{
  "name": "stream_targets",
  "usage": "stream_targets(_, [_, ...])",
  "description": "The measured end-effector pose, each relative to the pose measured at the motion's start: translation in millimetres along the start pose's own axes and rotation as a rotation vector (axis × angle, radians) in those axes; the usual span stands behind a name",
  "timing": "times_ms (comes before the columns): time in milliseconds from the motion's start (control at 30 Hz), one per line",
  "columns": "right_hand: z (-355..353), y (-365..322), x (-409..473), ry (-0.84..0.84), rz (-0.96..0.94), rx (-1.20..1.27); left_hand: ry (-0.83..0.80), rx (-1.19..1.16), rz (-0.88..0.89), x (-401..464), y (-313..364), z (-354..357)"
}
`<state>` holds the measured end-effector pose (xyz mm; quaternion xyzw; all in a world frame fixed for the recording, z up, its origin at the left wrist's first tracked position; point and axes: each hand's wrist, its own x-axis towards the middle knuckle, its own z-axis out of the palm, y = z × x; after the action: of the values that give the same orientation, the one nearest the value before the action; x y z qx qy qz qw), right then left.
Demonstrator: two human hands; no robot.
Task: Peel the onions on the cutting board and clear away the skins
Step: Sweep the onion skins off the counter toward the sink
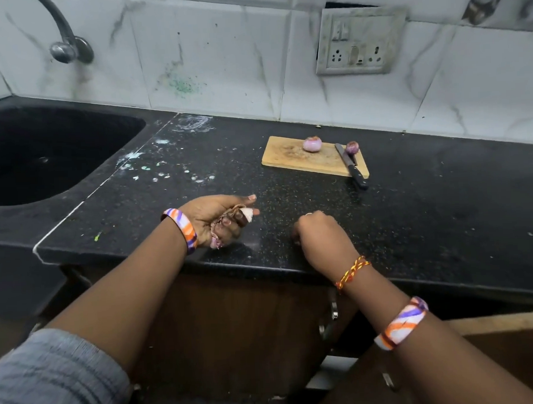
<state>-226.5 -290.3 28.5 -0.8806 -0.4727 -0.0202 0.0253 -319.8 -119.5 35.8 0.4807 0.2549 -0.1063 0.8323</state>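
Sleeve: a grey sleeve covers the left upper forearm at the near left edge.
Bangles: 1 orange, purple and white bangle sits on each wrist, the left bangle and the right bangle; a red-and-yellow thread is tied nearer the right hand.
Left hand: the left hand lies palm up over the near edge of the black counter, fingers curled round a bunch of onion skins; brown papery bits and a pale piece show between the fingers.
Right hand: the right hand rests knuckles up on the counter just right of the left hand, fingers curled under; whether it holds anything I cannot tell.
Sink: a dark sink is set into the counter at the left, with a metal tap on the wall above it.
Cutting board: a wooden cutting board lies farther back, well apart from both hands.
Onions: 2 onions sit on the board, a larger peeled onion near its back edge and a smaller darker onion at its right end.
Knife: a black-handled knife lies between them, its handle overhanging the board's near right corner.
Wall: white marbled tiles carry a socket plate.
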Motion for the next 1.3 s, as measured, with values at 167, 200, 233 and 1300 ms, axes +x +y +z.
stream_targets(167, [-15.9,-18.9,-4.8,-0.035,0.043,-0.017,-0.079,0.087,-0.064,-16.0,-17.4,-1.6])
stream_targets(200, [-17.3,-18.7,-2.0,-0.034,0.055,0.008,-0.111,0.092,-0.074,-18.6,-20.6,-3.3])
stream_targets(233, [-17.1,-18.3,1.5,-0.029,0.06,0.03,-0.15,0.095,-0.084,-21.3,-24.3,-4.6])
stream_targets(1300, [111.8,-222.0,-29.6,-0.136,-0.767,0.435,0.545,-0.746,0.256,-77.6,-182.0,-137.6])
